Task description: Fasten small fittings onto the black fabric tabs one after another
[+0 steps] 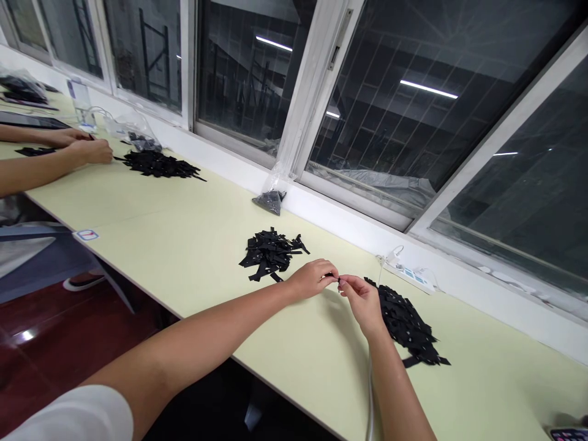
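My left hand (315,278) is closed, its fingers pinched on a small black strip (327,275) above the table. Close beside it my right hand (362,299) pinches at the strip's other end, where a tiny dark piece shows at the fingertips; its exact kind is too small to make out. To the left of my hands lies a loose pile of short black fabric strips (272,251). A larger pile of black strips (407,324), with small pale specks on it, spreads to the right, partly behind my right hand and wrist.
A clear bag of small dark pieces (271,201) leans at the wall. A white power strip (413,278) lies at the back right, and a cable (370,392) runs beside my right forearm. At the far left, a co-worker's hands (87,149) are near another black pile (158,164).
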A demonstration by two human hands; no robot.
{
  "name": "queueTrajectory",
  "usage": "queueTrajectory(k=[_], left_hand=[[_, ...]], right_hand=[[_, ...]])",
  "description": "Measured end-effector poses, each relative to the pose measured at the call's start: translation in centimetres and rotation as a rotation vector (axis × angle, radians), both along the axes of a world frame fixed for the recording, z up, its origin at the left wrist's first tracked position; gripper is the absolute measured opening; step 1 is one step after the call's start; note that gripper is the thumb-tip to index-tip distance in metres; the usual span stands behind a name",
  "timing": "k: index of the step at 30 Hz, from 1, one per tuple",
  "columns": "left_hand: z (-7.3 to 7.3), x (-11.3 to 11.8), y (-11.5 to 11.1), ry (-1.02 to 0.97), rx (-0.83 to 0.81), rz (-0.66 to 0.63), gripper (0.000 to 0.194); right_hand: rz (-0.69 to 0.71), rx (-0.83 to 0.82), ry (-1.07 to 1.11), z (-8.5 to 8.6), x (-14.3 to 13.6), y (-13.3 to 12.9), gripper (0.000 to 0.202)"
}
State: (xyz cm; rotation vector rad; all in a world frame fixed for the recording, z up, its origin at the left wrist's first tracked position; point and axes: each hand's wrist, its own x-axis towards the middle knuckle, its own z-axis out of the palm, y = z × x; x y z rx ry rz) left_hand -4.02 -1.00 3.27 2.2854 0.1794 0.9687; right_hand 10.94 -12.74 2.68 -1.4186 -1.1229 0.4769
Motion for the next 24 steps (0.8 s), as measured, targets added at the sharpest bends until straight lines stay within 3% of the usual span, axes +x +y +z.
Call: queueTrajectory(k=[24], left_hand=[[-1.01,0.27,-0.75,-0.013,-0.171,-0.002,0.005]], right_hand=[[0.08,-0.076,0.084,-0.41,-0.35,-0.04,0.046]])
